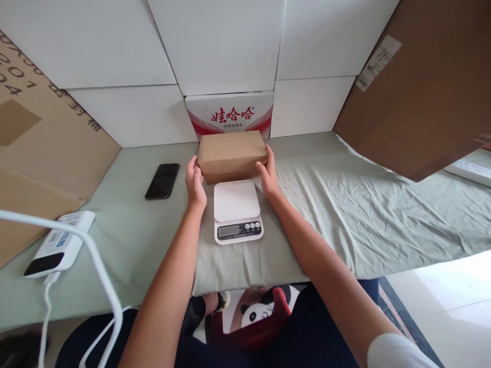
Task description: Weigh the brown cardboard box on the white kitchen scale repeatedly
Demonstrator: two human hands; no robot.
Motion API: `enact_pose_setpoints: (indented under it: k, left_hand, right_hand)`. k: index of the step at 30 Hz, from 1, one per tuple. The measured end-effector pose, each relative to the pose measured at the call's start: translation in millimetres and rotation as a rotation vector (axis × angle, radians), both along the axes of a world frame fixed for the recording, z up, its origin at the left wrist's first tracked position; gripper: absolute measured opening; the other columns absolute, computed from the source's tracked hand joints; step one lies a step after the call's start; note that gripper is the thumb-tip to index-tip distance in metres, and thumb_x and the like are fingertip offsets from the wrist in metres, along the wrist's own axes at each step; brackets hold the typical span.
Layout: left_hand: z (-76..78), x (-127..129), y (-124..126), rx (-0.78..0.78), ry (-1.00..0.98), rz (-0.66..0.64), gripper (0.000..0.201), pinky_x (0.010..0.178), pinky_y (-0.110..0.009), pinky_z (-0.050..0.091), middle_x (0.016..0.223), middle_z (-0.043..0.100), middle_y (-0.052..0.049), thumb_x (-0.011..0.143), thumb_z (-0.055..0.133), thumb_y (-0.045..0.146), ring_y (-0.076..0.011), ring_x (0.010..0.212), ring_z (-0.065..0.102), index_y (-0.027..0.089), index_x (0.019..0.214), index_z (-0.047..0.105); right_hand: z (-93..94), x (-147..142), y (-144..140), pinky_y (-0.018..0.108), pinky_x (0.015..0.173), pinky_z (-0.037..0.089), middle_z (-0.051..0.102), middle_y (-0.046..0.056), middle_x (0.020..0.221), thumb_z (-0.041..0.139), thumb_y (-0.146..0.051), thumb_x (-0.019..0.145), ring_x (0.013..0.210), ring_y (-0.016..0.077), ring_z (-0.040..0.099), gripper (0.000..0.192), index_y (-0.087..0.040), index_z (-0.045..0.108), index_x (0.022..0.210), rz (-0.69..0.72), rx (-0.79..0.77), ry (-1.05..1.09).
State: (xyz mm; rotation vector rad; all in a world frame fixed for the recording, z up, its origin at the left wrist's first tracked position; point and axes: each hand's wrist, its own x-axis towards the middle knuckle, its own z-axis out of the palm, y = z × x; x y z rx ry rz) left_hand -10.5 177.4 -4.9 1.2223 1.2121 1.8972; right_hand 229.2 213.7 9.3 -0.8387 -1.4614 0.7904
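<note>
A tabletop covered in grey-green cloth (126, 225) is backed by stacked white boxes (230, 46); one carton (230, 113) among them, at 12 o'clock, bears red lettering. Directions here centre on the white kitchen scale (238, 210).

Just beyond the scale, at 12 o'clock, is a small brown box (232, 155), held between two bare hands. The left hand (196, 181) curls against its left end; the right hand (269, 173) clasps the right end, thumb on the front face. Whether the box rests on the cloth or is slightly raised is hard to tell.

As for progress: the box is in hand — that much is done — but it is not on the scale, whose platform is bare and display looks blank.

The small box is closed, its contents hidden. A large brown carton (418, 87) stands at 2 o'clock, printed cardboard (46, 153) between 9 and 10. A dark phone (162, 181) lies at 10 o'clock.
</note>
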Motion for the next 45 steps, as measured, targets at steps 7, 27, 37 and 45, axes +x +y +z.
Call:
enact_pose_setpoints:
  k: [7, 27, 37, 45]
  left_hand:
    - [13.4, 7, -7, 0.097, 0.055, -0.011, 0.078, 0.123, -0.047, 0.034, 0.159, 0.048, -0.016, 0.086, 0.058, 0.069, -0.0303, 0.151, 0.043, 0.023, 0.149, 0.050]
    - [21.8, 39, -163, 0.228, 0.035, -0.040, 0.073, 0.123, -0.050, 0.035, 0.165, 0.043, -0.007, 0.082, 0.068, 0.060, -0.0327, 0.155, 0.035, 0.037, 0.149, 0.053]
    - [29.5, 37, -156, 0.127, 0.024, -0.104, 0.068, 0.128, -0.047, 0.030, 0.168, 0.038, -0.001, 0.086, 0.066, 0.055, -0.0303, 0.158, 0.030, 0.038, 0.150, 0.052]
    - [28.7, 38, -159, 0.142, 0.032, -0.103, 0.068, 0.129, -0.047, 0.029, 0.169, 0.037, 0.000, 0.086, 0.065, 0.055, -0.0308, 0.158, 0.028, 0.038, 0.151, 0.052]
  right_hand:
    - [15.0, -1, -9, 0.057, 0.133, 0.017, 0.027, 0.008, 0.171, 0.049, -0.073, 0.090, 0.160, 0.0286, 0.025, 0.086, -0.030, 0.022, 0.160, -0.027, 0.082, -0.019]
    - [21.5, 40, -141, 0.060, 0.127, 0.035, 0.021, 0.006, 0.174, 0.037, -0.064, 0.100, 0.159, 0.0335, 0.028, 0.078, -0.033, 0.007, 0.165, -0.130, 0.267, -0.334]
    - [25.8, 38, -143, 0.060, 0.125, 0.036, 0.026, 0.007, 0.170, 0.043, -0.062, 0.099, 0.157, 0.0330, 0.032, 0.077, -0.033, 0.014, 0.164, -0.142, 0.185, -0.279]
    - [27.1, 37, -144, 0.060, 0.126, 0.035, 0.027, 0.005, 0.170, 0.042, -0.065, 0.098, 0.157, 0.0336, 0.032, 0.075, -0.037, 0.016, 0.163, -0.125, 0.148, -0.256]
